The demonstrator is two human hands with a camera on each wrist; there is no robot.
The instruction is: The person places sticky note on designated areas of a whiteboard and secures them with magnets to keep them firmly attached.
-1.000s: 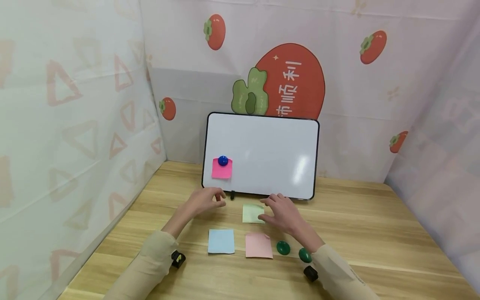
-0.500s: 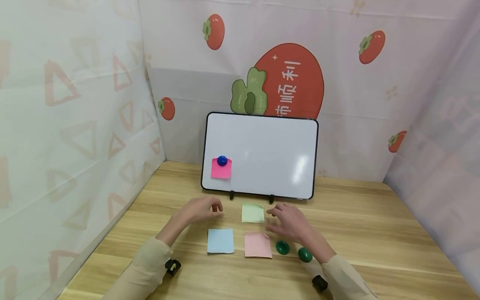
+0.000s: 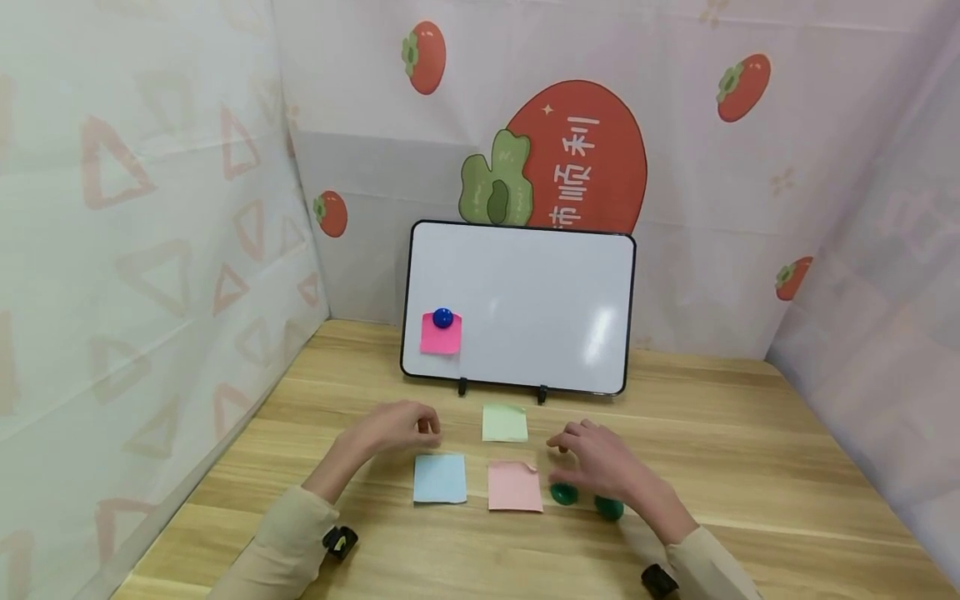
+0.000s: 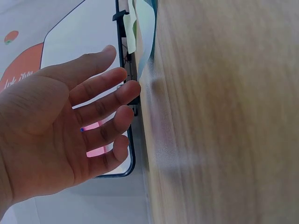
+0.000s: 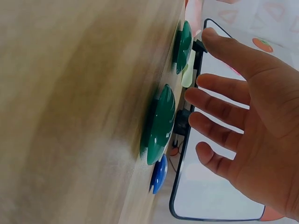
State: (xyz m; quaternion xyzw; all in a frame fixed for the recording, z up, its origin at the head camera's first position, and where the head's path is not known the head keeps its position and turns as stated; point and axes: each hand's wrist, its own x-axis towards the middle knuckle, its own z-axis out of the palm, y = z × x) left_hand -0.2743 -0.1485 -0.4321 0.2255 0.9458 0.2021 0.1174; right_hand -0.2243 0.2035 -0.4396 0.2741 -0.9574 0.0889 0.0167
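My left hand [image 3: 397, 427] hovers low over the table, fingers loosely bent and holding nothing, just behind a light blue sticky note [image 3: 439, 481]. To the right, my right hand [image 3: 603, 458] is also bare, its fingers slightly bent above two green round magnets [image 3: 564, 495]. A pale pink sticky note [image 3: 514, 488] with one curled corner lies beside the magnets. Farther back is a pale green sticky note [image 3: 504, 423]. The right wrist view also shows a blue magnet [image 5: 160, 175] beyond the green ones; in the head view it is hidden.
A whiteboard [image 3: 525, 300] with a black frame stands at the back on small black feet. On its lower left, a blue magnet [image 3: 442, 317] holds a bright pink sticky note [image 3: 441, 340]. Printed cloth [image 3: 360, 275] walls surround the wooden table [image 3: 720, 467].
Both hands have drawn back toward the front. My right hand has left the pale green note's edge and moved right, over the green magnets. The notes stay where they were.
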